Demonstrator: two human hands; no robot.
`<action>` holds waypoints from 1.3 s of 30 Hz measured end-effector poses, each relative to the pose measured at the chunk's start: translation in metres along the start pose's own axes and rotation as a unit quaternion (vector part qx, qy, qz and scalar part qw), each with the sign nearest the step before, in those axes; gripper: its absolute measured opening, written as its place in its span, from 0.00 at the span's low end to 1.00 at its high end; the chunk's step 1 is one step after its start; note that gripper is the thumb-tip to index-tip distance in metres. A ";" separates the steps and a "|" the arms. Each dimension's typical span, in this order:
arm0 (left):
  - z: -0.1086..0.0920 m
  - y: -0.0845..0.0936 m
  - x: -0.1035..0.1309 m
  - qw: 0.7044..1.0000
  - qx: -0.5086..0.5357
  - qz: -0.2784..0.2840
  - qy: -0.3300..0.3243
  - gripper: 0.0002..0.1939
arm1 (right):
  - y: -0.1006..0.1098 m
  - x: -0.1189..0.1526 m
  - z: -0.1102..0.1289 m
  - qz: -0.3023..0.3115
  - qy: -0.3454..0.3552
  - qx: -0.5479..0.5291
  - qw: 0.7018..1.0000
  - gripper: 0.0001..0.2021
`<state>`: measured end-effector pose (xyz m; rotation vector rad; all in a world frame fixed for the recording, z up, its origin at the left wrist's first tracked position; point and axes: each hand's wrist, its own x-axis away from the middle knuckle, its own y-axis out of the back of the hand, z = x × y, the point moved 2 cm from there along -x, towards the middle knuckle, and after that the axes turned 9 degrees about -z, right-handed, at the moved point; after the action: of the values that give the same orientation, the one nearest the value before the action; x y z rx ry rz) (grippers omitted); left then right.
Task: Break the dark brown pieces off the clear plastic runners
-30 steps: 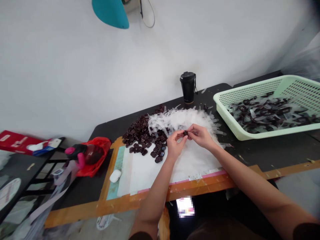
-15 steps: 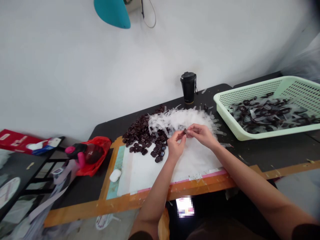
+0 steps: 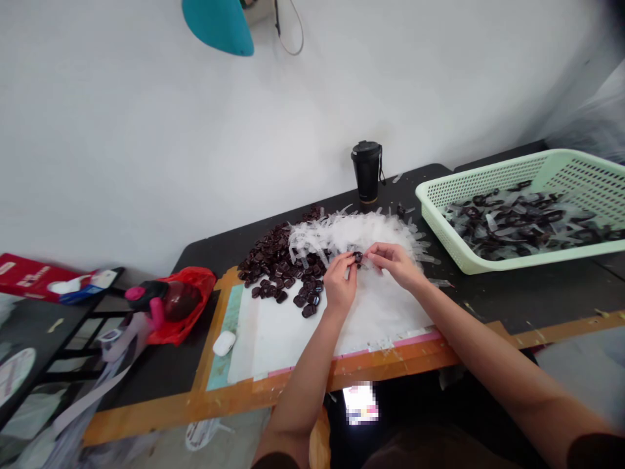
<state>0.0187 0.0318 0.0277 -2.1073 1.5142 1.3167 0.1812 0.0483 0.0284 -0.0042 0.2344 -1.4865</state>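
Observation:
Over the white sheet (image 3: 293, 339), my left hand (image 3: 340, 283) pinches a small dark, shiny buckle-like piece (image 3: 358, 257) between thumb and fingers. My right hand (image 3: 393, 262) is close beside it, thumb and forefinger pressed together at the piece's right edge; what those fingertips grip, if anything, is too small to make out. Just behind both hands lies a heap of white translucent strips (image 3: 359, 229). To the left of the strips spreads a pile of similar dark brown pieces (image 3: 278, 260), a few of them loose on the sheet.
A pale green basket (image 3: 469, 262) at the right holds dark pieces with translucent strips. Behind the strips stands a black lidded cup (image 3: 367, 170). A white earbud case (image 3: 224, 343) lies at the sheet's left, and a bottle (image 3: 180, 299) rests in a red bag (image 3: 202, 293) further left.
The dark piece has turned and shows more of its face in my left hand. My right fingertips have drawn slightly away to the right.

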 end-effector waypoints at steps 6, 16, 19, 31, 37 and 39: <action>-0.003 -0.001 0.001 1.000 -0.009 0.010 -0.028 0.09 | 0.000 -0.001 0.004 0.030 0.010 0.052 0.998 0.16; 0.000 -0.004 0.004 0.996 0.050 -0.004 0.077 0.09 | -0.006 0.001 -0.006 -0.031 0.076 0.118 0.990 0.11; -0.002 -0.003 0.005 0.991 0.074 -0.001 0.112 0.09 | -0.007 0.003 -0.002 -0.031 0.110 0.141 0.983 0.16; 0.006 0.003 -0.011 0.960 0.162 0.110 0.199 0.04 | 0.000 0.002 -0.006 0.008 0.213 0.303 0.929 0.10; 0.004 0.001 -0.007 0.989 0.011 0.140 0.042 0.05 | -0.001 0.006 -0.004 0.041 0.190 0.277 0.941 0.10; 0.002 -0.001 -0.003 0.991 -0.029 0.128 0.014 0.05 | -0.002 0.004 -0.006 0.039 0.166 0.267 0.948 0.08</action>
<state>0.0185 0.0358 0.0287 -2.0257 1.8308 1.4349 0.1782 0.0448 0.0219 0.6888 0.0928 -1.4257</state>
